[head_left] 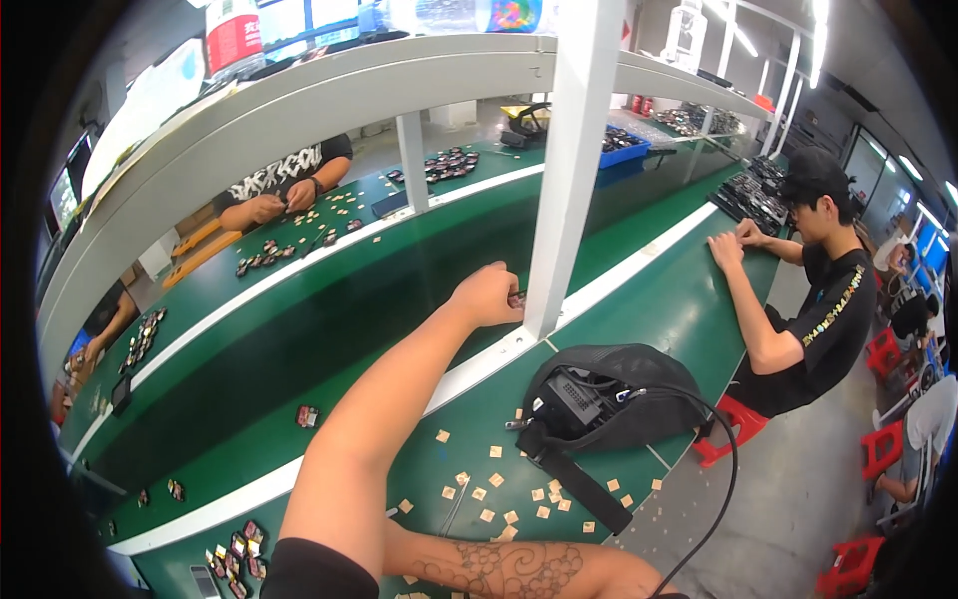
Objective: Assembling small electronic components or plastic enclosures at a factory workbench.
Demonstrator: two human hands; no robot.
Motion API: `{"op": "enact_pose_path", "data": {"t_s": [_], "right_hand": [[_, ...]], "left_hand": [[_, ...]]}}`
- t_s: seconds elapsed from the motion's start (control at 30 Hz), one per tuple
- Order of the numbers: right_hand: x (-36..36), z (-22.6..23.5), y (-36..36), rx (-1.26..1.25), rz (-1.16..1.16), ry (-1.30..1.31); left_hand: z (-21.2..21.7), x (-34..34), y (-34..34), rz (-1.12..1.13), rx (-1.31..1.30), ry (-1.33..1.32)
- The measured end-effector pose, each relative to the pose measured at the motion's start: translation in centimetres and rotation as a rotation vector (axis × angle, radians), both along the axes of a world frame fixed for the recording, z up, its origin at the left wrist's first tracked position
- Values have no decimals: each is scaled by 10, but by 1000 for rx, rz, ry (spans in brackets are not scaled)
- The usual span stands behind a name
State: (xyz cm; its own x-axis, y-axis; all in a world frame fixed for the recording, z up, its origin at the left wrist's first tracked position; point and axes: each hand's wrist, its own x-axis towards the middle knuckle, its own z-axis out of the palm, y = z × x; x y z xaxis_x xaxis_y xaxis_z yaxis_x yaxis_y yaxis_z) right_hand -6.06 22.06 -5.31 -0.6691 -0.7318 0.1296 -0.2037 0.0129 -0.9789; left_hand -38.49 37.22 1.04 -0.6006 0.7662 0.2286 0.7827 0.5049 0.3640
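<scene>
at the centre of the frame, the left hand has its fingers clamped on a small dark-and-red component; it pokes out at the right of the fingertips, just beside the white post. the tattooed right forearm crosses the lower edge; the left arm hides the right hand, so i cannot tell its fingers' state. below centre, tweezers lie among tan square pieces.

Lettering on a black shirt (white), a dark sleeve and a red bottle label
</scene>
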Motion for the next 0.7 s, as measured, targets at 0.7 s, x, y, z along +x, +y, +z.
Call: {"op": "enact_pose_path", "data": {"t_s": [0.7], "right_hand": [[6,52,11,13,-63,657]], "left_hand": [[20,358,-377,629,-26,-6]]}}
